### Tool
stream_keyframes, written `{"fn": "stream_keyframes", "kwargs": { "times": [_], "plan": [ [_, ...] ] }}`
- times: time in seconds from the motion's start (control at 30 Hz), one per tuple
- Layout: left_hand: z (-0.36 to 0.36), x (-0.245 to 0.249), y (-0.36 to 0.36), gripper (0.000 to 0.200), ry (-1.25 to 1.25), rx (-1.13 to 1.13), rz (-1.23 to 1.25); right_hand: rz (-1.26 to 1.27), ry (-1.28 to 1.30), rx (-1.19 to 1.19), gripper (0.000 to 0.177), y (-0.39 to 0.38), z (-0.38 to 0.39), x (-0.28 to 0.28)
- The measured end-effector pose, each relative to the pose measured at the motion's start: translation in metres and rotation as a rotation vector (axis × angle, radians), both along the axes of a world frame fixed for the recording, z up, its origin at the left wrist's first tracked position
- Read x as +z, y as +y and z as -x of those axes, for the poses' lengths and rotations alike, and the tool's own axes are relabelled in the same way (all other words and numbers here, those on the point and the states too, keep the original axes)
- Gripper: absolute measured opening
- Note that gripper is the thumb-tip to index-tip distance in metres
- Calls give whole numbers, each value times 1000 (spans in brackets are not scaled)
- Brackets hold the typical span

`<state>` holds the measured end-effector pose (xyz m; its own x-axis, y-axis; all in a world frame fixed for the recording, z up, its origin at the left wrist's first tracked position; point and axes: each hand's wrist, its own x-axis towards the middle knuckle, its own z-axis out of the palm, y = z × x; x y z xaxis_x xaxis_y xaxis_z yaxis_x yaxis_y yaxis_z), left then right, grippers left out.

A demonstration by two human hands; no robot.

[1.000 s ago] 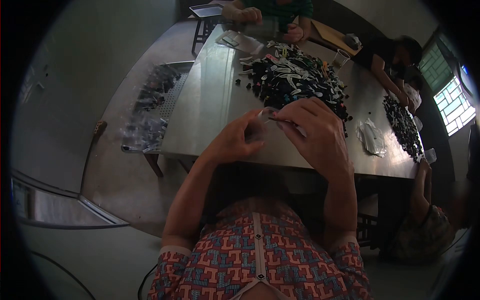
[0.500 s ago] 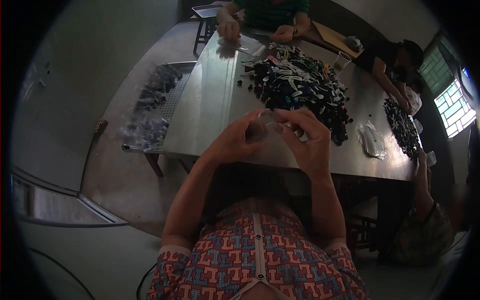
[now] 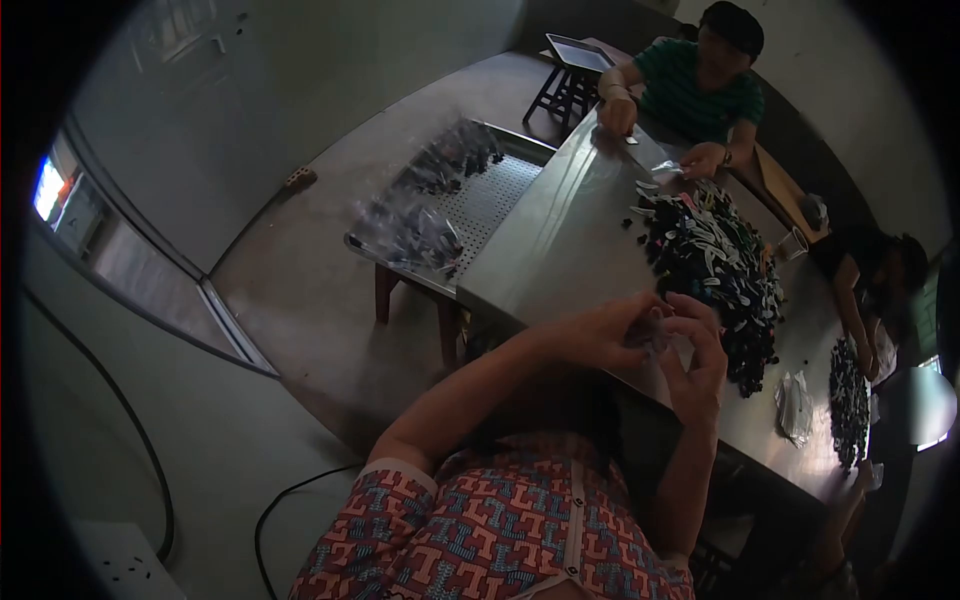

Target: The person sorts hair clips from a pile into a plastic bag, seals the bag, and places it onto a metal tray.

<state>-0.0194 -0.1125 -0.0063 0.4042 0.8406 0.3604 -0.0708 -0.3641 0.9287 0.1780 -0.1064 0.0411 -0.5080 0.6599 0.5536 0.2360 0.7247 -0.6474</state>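
Note:
Above the near edge of the metal table, my left hand (image 3: 603, 335) and my right hand (image 3: 697, 350) are close together. Their curled fingers grip a clear, crumpled plastic bag (image 3: 657, 328), partly covered by the fingers and blurred. Beyond them lies a big pile of small black, white and coloured pieces (image 3: 715, 265), too small to name. To the right of my right hand is a stack of clear flat plastic bags (image 3: 795, 410).
Filled clear bags (image 3: 410, 230) lie on a perforated metal tray (image 3: 500, 200) left of the table (image 3: 540, 250). Across the table a person in a green striped shirt (image 3: 690, 95) handles a clear bag. A smaller pile (image 3: 848, 405) and other people are at the right. A plastic cup (image 3: 792, 243) stands behind the large pile.
My view has swung left, so the table and hands appear farther right. My hands have drawn closer together around the clear plastic.

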Motion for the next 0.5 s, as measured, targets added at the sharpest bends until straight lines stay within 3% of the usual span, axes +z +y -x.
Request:
{"fn": "stream_keyframes", "kwargs": {
  "times": [0.07, 0.1, 0.17, 0.27, 0.3, 0.37, 0.5],
  "plan": [
    [5, 9, -12, 65, 184, 65, -109, 78, 53, 3, 24, 1, 0, 3],
    [5, 16, -22, 65, 180, 74, -106, 158, 108, -8, 17, 0, 1, 5],
    [7, 31, -42, 62, 135, 341, -168, 123, 56, 0, 17, -1, 4, 9],
    [20, 38, -53, 49, 108, 409, -220, 139, 34, 20, 17, -7, 19, 10],
    [25, 41, -58, 49, 105, 417, -220, 187, 60, 35, 17, -8, 24, 10],
    [35, 46, -69, 30, -56, 291, -26, 242, 72, 71, 19, -6, 28, 0],
    [60, 49, -87, 18, -56, 327, 58, 376, 150, 175, 24, -6, 36, -3]
  ]
}}
